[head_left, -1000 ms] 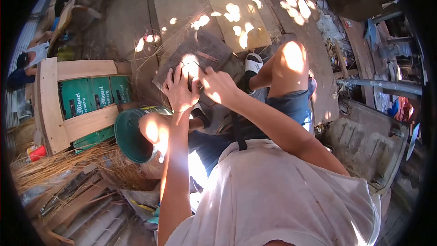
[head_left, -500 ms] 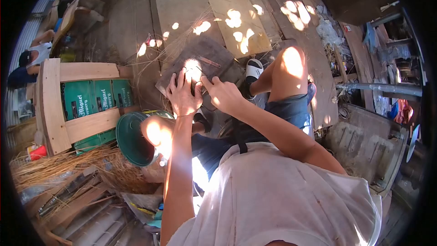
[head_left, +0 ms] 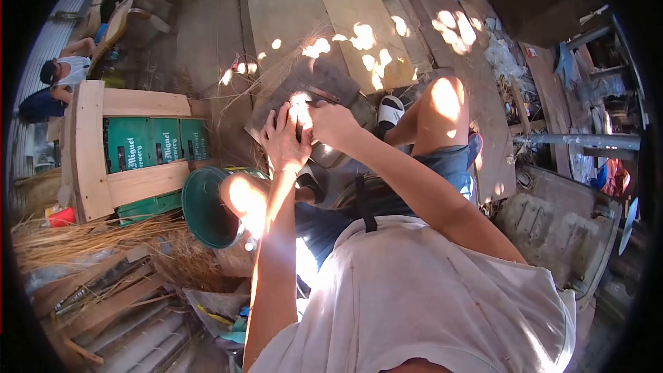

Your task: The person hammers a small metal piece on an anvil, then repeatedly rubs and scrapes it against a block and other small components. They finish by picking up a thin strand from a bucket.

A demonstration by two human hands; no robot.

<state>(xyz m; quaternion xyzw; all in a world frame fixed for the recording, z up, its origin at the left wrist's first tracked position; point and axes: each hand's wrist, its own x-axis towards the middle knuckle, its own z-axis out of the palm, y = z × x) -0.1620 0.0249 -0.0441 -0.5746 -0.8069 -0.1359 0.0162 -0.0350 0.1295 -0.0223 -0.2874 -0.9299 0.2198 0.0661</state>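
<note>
A dark flat board [head_left: 280, 86] lies on the ground between my feet, with a bright sun patch on it. My left hand [head_left: 284, 144] rests at its near edge, fingers stretched out and a little apart, thumb toward the other hand. Beside it, my right hand [head_left: 333, 126] is closed with the knuckles up. Something small and dark shows at its fingertips, but I cannot make out what it is. Just beyond the right hand, a narrow reddish-brown strip [head_left: 323, 94] lies on the board. Whatever is under the fingers is hidden by glare and the hands.
A green bucket [head_left: 193, 204] stands beside my left knee. Left of it is a wooden frame [head_left: 90, 159] with green crates [head_left: 141, 145]. Dry straw [head_left: 83, 238] lies below that. Another person [head_left: 69, 72] is at the far left. A grey tray [head_left: 552, 228] sits at right.
My right hand has moved forward over the board and closed up more, its index finger no longer pointing out. My left hand stays in about the same place. The whole view has shifted slightly.
</note>
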